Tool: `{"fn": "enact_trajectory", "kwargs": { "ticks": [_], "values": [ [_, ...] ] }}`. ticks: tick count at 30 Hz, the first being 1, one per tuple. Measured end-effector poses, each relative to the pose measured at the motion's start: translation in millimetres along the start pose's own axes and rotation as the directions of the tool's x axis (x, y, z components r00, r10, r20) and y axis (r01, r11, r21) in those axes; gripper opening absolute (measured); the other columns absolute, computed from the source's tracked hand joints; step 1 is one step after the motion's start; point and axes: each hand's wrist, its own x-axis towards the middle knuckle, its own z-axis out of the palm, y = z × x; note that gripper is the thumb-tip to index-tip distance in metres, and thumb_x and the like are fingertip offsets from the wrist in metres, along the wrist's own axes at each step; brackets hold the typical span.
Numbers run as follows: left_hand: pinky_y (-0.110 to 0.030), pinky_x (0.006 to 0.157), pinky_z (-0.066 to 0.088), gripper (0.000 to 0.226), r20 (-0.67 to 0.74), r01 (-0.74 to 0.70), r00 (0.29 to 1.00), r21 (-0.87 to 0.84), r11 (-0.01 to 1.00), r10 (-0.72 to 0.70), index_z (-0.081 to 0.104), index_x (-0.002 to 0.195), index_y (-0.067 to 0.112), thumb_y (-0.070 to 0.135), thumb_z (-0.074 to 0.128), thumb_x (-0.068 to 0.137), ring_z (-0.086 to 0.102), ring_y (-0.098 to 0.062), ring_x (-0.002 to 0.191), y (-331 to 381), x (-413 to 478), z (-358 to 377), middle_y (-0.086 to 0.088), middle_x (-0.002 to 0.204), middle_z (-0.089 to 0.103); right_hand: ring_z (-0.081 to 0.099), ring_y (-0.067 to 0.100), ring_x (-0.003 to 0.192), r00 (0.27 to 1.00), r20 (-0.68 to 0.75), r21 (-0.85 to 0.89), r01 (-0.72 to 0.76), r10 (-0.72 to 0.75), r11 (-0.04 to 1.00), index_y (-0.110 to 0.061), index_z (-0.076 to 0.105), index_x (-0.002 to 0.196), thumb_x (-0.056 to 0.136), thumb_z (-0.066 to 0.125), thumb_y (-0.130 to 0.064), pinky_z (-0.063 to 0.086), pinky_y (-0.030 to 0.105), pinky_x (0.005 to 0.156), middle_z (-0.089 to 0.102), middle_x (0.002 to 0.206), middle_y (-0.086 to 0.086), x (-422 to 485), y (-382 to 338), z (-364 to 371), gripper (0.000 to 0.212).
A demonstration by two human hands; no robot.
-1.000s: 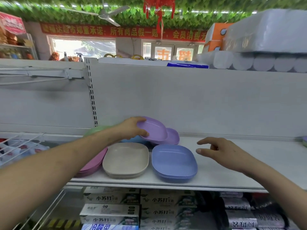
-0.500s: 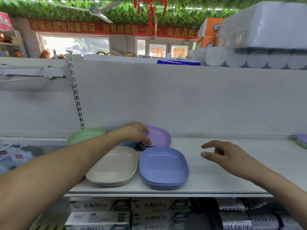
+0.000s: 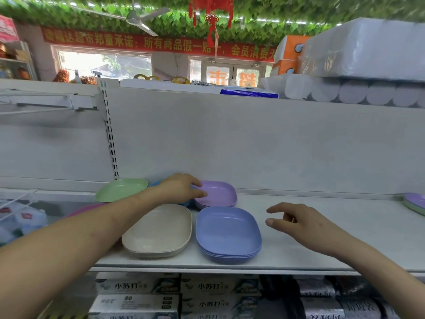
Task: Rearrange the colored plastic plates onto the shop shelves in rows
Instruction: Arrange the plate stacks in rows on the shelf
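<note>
With the left hand (image 3: 179,189) pinching its rim, lays the lilac plate (image 3: 220,194), tilted a second ago, flat at the back of the shelf (image 3: 345,208). Right of the blue stack (image 3: 227,231), hovers the right hand (image 3: 299,224) slack, empty. Seems a placing step; next calls for release, then squaring the row

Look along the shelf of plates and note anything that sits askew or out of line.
The green plate at the back left looks tilted, unlike the flat beige stack and blue stack in front; what props it is hidden.
</note>
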Motion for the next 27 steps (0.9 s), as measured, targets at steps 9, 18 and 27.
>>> {"fn": "enact_trajectory", "kwargs": {
  "ticks": [9, 18, 27],
  "values": [
    [-0.028, 0.089, 0.042, 0.054, -0.087, -0.043, 0.995, -0.025, 0.999, 0.041, 0.058, 0.141, 0.025, 0.056, 0.06, 0.097, 0.057, -0.016, 0.103, -39, -44, -33, 0.001, 0.12, 0.065, 0.068, 0.001, 0.084, 0.994, 0.106, -0.03, -0.031, 0.034, 0.999, -0.028, 0.058, 0.141, 0.098, 0.058, -0.057, 0.049, 0.022, 0.079, 0.075, 0.085, -0.006, 11, -34, 27, 0.052],
    [-0.032, 0.089, 0.049, 0.055, -0.107, -0.129, 0.986, -0.008, 0.992, 0.128, 0.061, 0.138, 0.029, 0.062, 0.059, 0.094, 0.06, -0.012, 0.092, -49, -81, -31, 0.009, 0.1, 0.059, 0.066, 0.007, 0.092, 0.989, 0.067, -0.081, -0.124, 0.13, 0.989, -0.027, 0.057, 0.14, 0.099, 0.06, -0.049, 0.046, 0.025, 0.076, 0.068, 0.105, -0.007, 13, -48, 41, 0.047],
    [-0.038, 0.123, 0.024, 0.097, 0.116, -0.286, 0.953, 0.05, 0.957, 0.278, 0.02, 0.163, 0.025, 0.083, 0.042, 0.088, 0.018, -0.011, 0.154, 19, -130, 1, 0.012, 0.169, 0.017, 0.059, 0.018, 0.113, 0.986, 0.037, -0.115, -0.156, 0.161, 0.981, -0.022, 0.06, 0.137, 0.104, 0.052, -0.035, 0.045, 0.034, 0.091, 0.063, 0.131, 0.001, 14, -51, 48, 0.036]
  ]
}}
